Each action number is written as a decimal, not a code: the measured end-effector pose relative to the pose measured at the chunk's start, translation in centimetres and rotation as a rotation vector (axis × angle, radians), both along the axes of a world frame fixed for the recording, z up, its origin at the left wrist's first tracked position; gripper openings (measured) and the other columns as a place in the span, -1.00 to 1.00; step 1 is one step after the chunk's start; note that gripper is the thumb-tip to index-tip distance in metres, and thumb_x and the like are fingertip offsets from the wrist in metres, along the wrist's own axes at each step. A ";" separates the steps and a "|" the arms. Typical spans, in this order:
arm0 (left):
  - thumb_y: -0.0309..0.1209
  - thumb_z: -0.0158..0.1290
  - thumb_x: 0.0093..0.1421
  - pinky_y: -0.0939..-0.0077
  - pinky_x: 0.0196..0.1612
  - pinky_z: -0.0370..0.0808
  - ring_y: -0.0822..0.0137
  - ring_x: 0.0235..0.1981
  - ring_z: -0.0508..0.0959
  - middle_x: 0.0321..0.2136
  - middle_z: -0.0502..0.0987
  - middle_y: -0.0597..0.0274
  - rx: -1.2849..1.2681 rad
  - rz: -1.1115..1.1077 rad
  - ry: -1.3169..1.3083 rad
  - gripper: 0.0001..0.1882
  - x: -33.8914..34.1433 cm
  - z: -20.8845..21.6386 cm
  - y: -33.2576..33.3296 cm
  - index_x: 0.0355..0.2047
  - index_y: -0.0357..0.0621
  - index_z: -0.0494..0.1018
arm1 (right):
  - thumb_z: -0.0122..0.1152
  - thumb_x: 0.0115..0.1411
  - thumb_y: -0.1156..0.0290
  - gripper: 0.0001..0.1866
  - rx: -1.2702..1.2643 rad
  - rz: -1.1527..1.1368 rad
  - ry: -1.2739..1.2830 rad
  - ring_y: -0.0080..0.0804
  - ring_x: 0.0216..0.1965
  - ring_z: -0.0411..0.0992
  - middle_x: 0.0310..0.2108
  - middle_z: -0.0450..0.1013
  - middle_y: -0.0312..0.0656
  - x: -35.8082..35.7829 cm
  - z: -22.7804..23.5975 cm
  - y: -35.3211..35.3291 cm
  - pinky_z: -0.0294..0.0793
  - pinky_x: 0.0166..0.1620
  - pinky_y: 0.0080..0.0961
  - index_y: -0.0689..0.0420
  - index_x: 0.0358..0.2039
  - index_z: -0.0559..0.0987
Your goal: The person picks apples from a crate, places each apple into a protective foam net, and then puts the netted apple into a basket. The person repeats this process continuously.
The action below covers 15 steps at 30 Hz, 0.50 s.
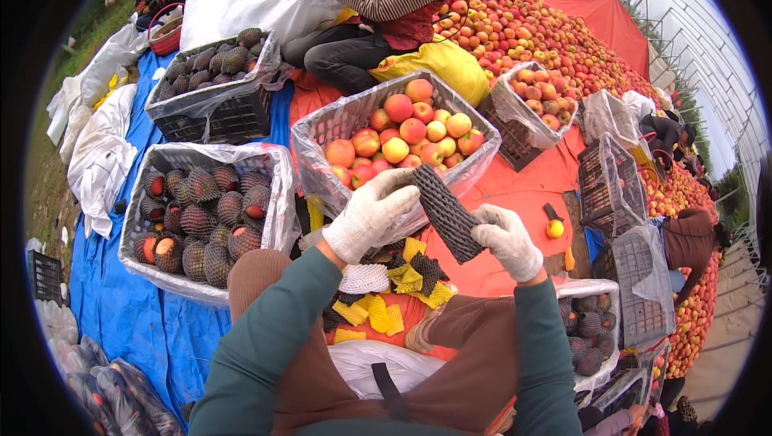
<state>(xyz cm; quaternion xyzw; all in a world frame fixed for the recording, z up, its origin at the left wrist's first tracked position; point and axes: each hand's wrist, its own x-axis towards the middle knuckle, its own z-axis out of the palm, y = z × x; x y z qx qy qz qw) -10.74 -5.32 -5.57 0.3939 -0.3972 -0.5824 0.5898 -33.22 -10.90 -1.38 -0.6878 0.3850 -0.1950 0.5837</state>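
Both my hands wear white knit gloves. A black foam net sleeve [448, 215], flattened and tilted, stretches between them. My left hand [371, 215] is closed at its upper end, thumb and fingers at the edge. My right hand [508, 241] pinches its lower right end. I see no fruit inside the sleeve. Just beyond my hands stands a plastic-lined crate [318, 135] of bare red and yellow apples [412, 131]. To my left, another lined crate [277, 195] holds apples in black net sleeves [197, 219].
Loose yellow, white and black foam sleeves [382, 311] lie between my legs. Behind sits a co-worker [394, 10] beside a huge apple heap [523, 26]. More crates [217, 118] stand far left and along the right. A blue tarp [121, 315] covers the left ground.
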 end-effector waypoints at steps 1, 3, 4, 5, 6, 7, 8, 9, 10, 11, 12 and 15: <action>-0.39 -0.06 0.19 0.52 0.00 0.36 0.39 -0.08 0.41 -0.10 0.38 0.18 0.037 -0.097 0.059 -0.57 -0.2 0.4 0.7 0.04 -0.32 0.21 | 0.05 -0.02 0.42 -0.86 0.008 0.006 -0.011 -0.67 -0.51 0.18 -0.58 0.28 -0.39 0.2 -0.3 0.4 0.21 -0.43 -0.67 0.25 -0.52 0.41; -0.42 -0.05 0.18 0.58 -0.10 0.40 0.45 -0.17 0.43 -0.16 0.40 0.23 0.042 -0.034 0.022 -0.59 -0.9 1.0 0.9 0.02 -0.29 0.23 | 0.04 -0.01 0.43 -0.86 0.020 0.028 -0.033 -0.68 -0.51 0.18 -0.57 0.29 -0.40 0.6 -0.7 0.9 0.21 -0.44 -0.69 0.25 -0.50 0.42; -0.42 -0.03 0.17 0.62 -0.16 0.41 0.48 -0.21 0.43 -0.17 0.40 0.25 0.028 -0.019 0.003 -0.60 -0.9 1.0 1.1 0.01 -0.28 0.23 | 0.05 0.00 0.42 -0.85 0.018 0.068 0.004 -0.69 -0.52 0.18 -0.57 0.29 -0.40 0.7 -0.9 1.0 0.20 -0.46 -0.70 0.25 -0.46 0.42; -0.43 -0.02 0.16 0.65 -0.22 0.43 0.51 -0.25 0.43 -0.19 0.40 0.27 0.014 -0.002 -0.016 -0.60 -0.7 0.9 1.1 0.00 -0.26 0.24 | 0.06 0.01 0.38 -0.82 0.087 0.072 -0.077 -0.69 -0.51 0.20 -0.55 0.31 -0.39 0.9 -1.2 1.2 0.21 -0.45 -0.70 0.24 -0.45 0.42; -0.42 -0.03 0.17 0.68 -0.31 0.43 0.55 -0.33 0.44 -0.24 0.42 0.33 0.079 -0.028 0.077 -0.65 -0.6 0.9 1.2 -0.03 -0.21 0.27 | 0.08 0.02 0.33 -0.79 0.155 0.076 -0.158 -0.69 -0.50 0.22 -0.52 0.33 -0.38 1.3 -1.6 1.5 0.22 -0.43 -0.71 0.23 -0.43 0.42; -0.42 -0.04 0.18 0.62 -0.23 0.43 0.50 -0.28 0.45 -0.22 0.43 0.29 0.115 -0.060 0.154 -0.65 -0.6 0.7 1.2 -0.03 -0.22 0.27 | 0.09 0.03 0.29 -0.76 0.219 0.076 -0.235 -0.69 -0.49 0.24 -0.49 0.36 -0.37 1.4 -1.7 1.7 0.22 -0.42 -0.71 0.22 -0.41 0.43; -0.42 -0.04 0.18 0.56 -0.15 0.43 0.45 -0.22 0.46 -0.20 0.43 0.26 0.150 -0.093 0.230 -0.65 -0.5 0.4 1.1 -0.03 -0.24 0.27 | 0.06 0.14 0.11 -0.63 0.243 0.117 -0.439 -0.66 -0.44 0.29 -0.43 0.37 -0.32 1.1 -2.1 1.3 0.26 -0.38 -0.71 0.23 -0.39 0.41; -0.41 -0.05 0.19 0.50 -0.08 0.43 0.40 -0.17 0.47 -0.17 0.43 0.23 0.184 -0.126 0.307 -0.66 -0.5 0.1 1.0 -0.03 -0.25 0.27 | 0.01 0.18 0.02 -0.57 0.349 0.150 -0.848 -0.64 -0.39 0.30 -0.39 0.36 -0.29 1.8 -2.7 1.0 0.30 -0.33 -0.67 0.21 -0.39 0.39; -0.39 -0.04 0.20 0.49 -0.09 0.45 0.37 -0.17 0.49 -0.18 0.44 0.23 0.169 -0.157 0.387 -0.65 -0.8 -0.2 1.0 -0.03 -0.24 0.27 | -0.03 0.21 0.16 -0.66 0.328 -0.023 -0.804 -0.64 -0.34 0.32 -0.33 0.38 -0.26 2.1 -2.6 0.2 0.32 -0.30 -0.67 0.24 -0.30 0.40; -0.37 -0.08 0.22 0.49 -0.11 0.46 0.40 -0.19 0.49 -0.19 0.44 0.25 0.160 -0.208 0.386 -0.64 -1.3 -0.3 1.0 0.00 -0.22 0.26 | -0.07 0.23 0.29 -0.72 0.304 -0.195 -0.756 -0.63 -0.30 0.33 -0.28 0.40 -0.24 2.2 -2.6 -0.4 0.34 -0.26 -0.67 0.27 -0.20 0.40; -0.35 -0.08 0.23 0.51 -0.14 0.47 0.43 -0.21 0.49 -0.20 0.44 0.27 0.189 -0.245 0.383 -0.63 -1.7 -0.5 1.2 0.01 -0.21 0.25 | -0.05 0.22 0.35 -0.72 0.218 -0.203 -0.595 -0.61 -0.25 0.34 -0.23 0.39 -0.21 2.4 -2.9 0.1 0.35 -0.20 -0.64 0.29 -0.15 0.39; -0.30 -0.08 0.24 0.68 -0.30 0.43 0.61 -0.36 0.44 -0.31 0.46 0.33 0.141 -0.154 0.137 -0.63 -2.1 -0.8 1.3 0.00 -0.23 0.31 | 0.04 0.12 0.56 -0.62 0.143 -0.196 -0.404 -0.54 -0.14 0.35 -0.14 0.37 -0.20 4.8 -3.3 2.1 0.35 -0.05 -0.58 0.35 -0.02 0.34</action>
